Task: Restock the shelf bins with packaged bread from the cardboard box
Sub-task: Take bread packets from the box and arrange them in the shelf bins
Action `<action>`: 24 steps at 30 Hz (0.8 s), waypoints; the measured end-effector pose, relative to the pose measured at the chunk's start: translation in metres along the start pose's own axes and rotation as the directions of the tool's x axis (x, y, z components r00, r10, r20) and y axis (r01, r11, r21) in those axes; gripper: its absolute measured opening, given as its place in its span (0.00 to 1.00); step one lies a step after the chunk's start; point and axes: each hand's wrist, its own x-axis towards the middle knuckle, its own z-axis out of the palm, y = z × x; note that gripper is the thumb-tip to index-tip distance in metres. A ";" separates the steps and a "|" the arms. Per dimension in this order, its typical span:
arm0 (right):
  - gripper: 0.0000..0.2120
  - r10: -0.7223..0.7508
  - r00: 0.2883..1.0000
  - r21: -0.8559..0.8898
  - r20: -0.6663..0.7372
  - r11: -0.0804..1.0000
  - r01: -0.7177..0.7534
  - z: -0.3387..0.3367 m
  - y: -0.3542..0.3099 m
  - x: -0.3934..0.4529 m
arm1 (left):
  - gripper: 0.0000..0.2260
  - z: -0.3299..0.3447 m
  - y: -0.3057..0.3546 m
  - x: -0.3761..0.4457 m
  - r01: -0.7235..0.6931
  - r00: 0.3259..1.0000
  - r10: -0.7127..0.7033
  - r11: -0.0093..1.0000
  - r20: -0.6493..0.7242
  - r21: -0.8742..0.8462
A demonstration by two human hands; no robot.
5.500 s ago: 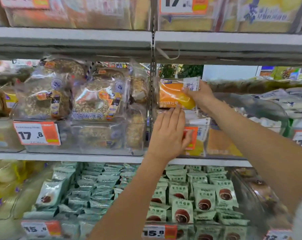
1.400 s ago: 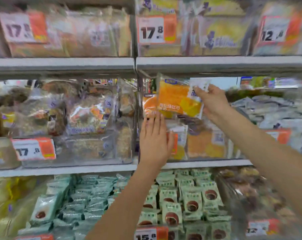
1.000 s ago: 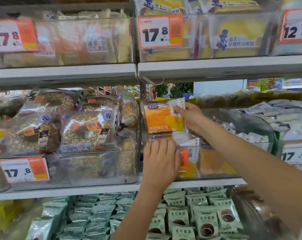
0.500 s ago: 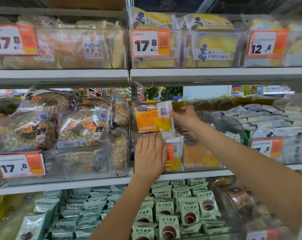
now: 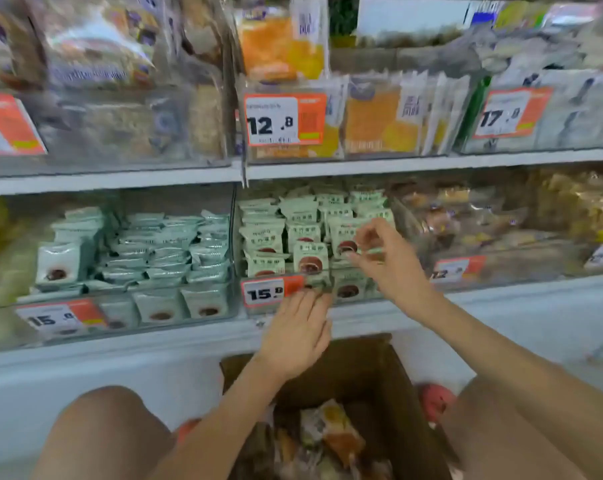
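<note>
Grey shelves (image 5: 431, 161) fill the frame's upper half, carrying clear bins. At bottom centre an open cardboard box (image 5: 372, 379) holds blurred packaged bread (image 5: 334, 431). An orange bread pack (image 5: 281, 46) stands in the top-centre bin (image 5: 442, 133). The left hand (image 5: 298, 336) hovers before the 15.8 price tag (image 5: 270, 292), fingers straight, empty. The right hand (image 5: 390, 261), fingers loosely apart, reaches over small green-white packets (image 5: 310, 237).

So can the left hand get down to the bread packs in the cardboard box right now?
Probably yes: the left hand holds nothing and hovers above the open-topped cardboard box, with the bread packs lying uncovered below it.
</note>
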 end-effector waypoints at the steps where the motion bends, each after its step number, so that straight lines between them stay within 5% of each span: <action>1: 0.13 0.065 0.992 -0.039 0.108 0.997 -0.061 0.013 0.019 -0.019 | 0.15 0.011 0.005 -0.017 0.064 0.995 -0.062 0.998 0.074 -0.029; 4: 0.15 0.235 0.874 -0.166 0.425 0.970 -0.179 0.046 0.072 -0.072 | 0.23 0.036 0.019 -0.056 0.277 0.910 -0.233 0.957 0.344 -0.084; 7: 0.19 0.438 0.628 -0.371 0.643 0.896 -0.245 0.073 0.115 -0.113 | 0.21 0.062 0.021 -0.095 0.438 0.798 -0.343 0.895 0.495 -0.085; 10: 0.25 0.609 0.359 -0.552 0.708 0.793 -0.256 0.097 0.150 -0.141 | 0.16 0.083 0.022 -0.138 0.597 0.666 -0.418 0.795 0.618 -0.106; 12: 0.29 0.679 0.250 -0.623 0.690 0.733 -0.272 0.112 0.170 -0.156 | 0.17 0.091 0.025 -0.166 0.683 0.546 -0.453 0.728 0.705 -0.062; 17: 0.31 0.790 0.158 -0.694 0.592 0.600 -0.397 0.141 0.216 -0.188 | 0.21 0.107 0.029 -0.196 0.786 0.317 -0.440 0.618 0.840 0.028; 21: 0.24 0.797 0.130 -0.707 0.590 0.588 -0.392 0.157 0.240 -0.211 | 0.13 0.119 0.022 -0.198 0.862 0.284 -0.465 0.507 0.839 -0.010; 24: 0.28 0.783 0.108 -0.687 0.613 0.596 -0.416 0.166 0.252 -0.220 | 0.12 0.121 0.021 -0.201 0.907 0.243 -0.495 0.421 0.834 -0.014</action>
